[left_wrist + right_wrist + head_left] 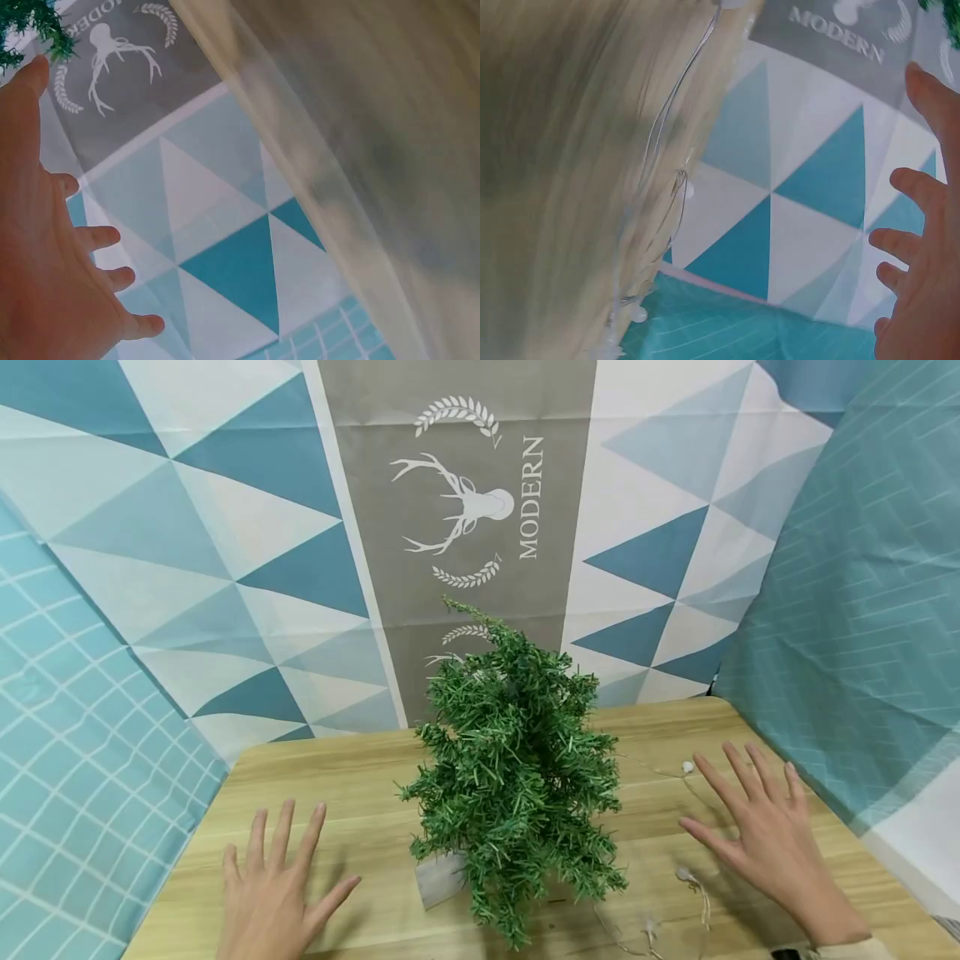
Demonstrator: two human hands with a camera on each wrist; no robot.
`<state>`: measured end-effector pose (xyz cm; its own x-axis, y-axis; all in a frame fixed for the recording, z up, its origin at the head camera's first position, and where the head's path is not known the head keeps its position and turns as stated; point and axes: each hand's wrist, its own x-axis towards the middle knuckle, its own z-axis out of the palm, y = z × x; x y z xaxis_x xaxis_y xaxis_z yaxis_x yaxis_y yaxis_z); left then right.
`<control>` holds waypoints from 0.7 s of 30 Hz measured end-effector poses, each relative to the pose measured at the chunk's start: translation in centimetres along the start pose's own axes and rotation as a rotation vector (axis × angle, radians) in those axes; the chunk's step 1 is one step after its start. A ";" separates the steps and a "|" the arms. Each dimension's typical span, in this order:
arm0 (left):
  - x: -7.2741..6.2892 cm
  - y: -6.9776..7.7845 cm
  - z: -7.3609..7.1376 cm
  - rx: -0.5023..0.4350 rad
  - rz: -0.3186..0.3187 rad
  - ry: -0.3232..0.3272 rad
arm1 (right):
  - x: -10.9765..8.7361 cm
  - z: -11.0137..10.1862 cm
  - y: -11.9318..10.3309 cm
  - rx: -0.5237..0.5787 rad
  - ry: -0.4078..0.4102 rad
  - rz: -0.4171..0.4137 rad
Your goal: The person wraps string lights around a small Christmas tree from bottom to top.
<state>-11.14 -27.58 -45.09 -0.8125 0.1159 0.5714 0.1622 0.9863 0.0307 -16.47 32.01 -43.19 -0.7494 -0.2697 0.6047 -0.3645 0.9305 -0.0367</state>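
Tree [517, 760], green, upright on wood-grain counter [352, 785], between left hand [268, 889] and right hand [772, 839]. Fingers spread on both: left apart from tree, right near thin string with small white pieces [684, 874]; contact there hard to judge. Grey block [441, 880] at tree's left side, partly hidden by greenery.

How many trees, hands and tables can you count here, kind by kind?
Green tree: 1
Left hand and right hand: 2
Wooden table: 1
Total: 4
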 end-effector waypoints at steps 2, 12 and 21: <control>0.5 0.3 -0.4 -0.005 0.027 0.001 | 0.6 -0.3 -0.1 -0.003 0.013 -0.036; 2.5 3.5 -2.5 -0.023 0.131 -0.184 | 3.6 -1.3 -3.3 0.151 -0.064 -0.098; 1.2 7.8 -1.1 -0.099 0.272 -0.331 | 5.3 0.4 -7.1 0.298 -0.459 -0.102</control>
<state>-10.29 -19.89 -43.28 -0.8658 0.4173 0.2761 0.4350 0.9004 0.0032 -18.09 23.85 -40.01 -0.8418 -0.4970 0.2107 -0.5383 0.8015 -0.2603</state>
